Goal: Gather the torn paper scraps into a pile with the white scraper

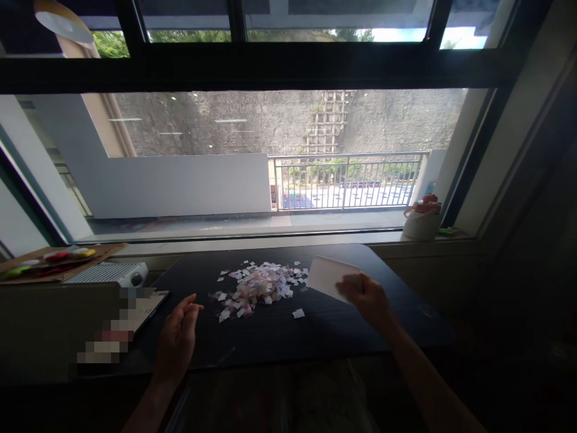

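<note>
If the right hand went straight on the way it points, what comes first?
Likely the right edge of the paper-scrap pile, met by the pale card in the right hand; the card's height above the table is unclear.

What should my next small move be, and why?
Perhaps nudge the stray scrap toward the pile of paper scraps with the pale sheet in your right hand: that scrap lies by itself on the dark table, apart from the pile.

There's one card (328, 275), one scrap pile (265, 282), one table (265, 340).
</note>
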A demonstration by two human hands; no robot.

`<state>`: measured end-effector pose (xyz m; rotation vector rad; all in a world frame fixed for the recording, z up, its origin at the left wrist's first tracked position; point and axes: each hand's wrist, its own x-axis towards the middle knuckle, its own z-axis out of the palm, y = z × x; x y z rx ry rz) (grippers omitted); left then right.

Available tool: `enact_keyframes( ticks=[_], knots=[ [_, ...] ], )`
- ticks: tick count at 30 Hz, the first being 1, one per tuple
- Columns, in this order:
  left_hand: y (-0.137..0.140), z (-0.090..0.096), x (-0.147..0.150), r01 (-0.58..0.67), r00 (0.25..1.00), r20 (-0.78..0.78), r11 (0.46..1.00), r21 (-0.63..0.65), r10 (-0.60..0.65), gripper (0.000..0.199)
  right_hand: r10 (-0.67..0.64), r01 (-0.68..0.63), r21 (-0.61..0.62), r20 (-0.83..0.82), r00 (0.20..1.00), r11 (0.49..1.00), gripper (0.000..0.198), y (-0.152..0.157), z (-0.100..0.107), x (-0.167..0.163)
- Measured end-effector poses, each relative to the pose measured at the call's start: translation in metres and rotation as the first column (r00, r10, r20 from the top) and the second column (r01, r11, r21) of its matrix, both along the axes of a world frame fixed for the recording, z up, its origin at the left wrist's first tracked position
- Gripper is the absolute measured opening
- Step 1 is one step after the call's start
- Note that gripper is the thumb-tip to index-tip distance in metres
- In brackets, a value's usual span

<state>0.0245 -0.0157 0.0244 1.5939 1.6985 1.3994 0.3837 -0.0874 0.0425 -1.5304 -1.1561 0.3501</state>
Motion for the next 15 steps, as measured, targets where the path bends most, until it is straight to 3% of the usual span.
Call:
enact_keyframes(
  ticks=[4, 13, 15],
  knots=[
    [0.002, -0.002, 0.0, -0.022, 1.0, 0.005, 1.0, 0.016, 0.022, 0.056, 0.039, -0.039, 0.001, 0.02, 0.999, 0.999, 0.022, 0.013, -0.004, -0.007],
    [-0.001, 0.0, 0.002, 0.0, 1.0, 0.025, 1.0, 0.0, 0.0, 0.06, -0.044, 0.047, -0.018, 0.131, 0.99, 0.999, 0.023, -0.003, -0.009, -0.011],
    [-0.001, 0.0, 0.002, -0.002, 1.0, 0.024, 1.0, 0.008, 0.002, 0.062, -0.001, 0.005, -0.034, 0.119, 0.993, 0.999, 0.023, -0.002, -0.011, -0.019]
  ],
)
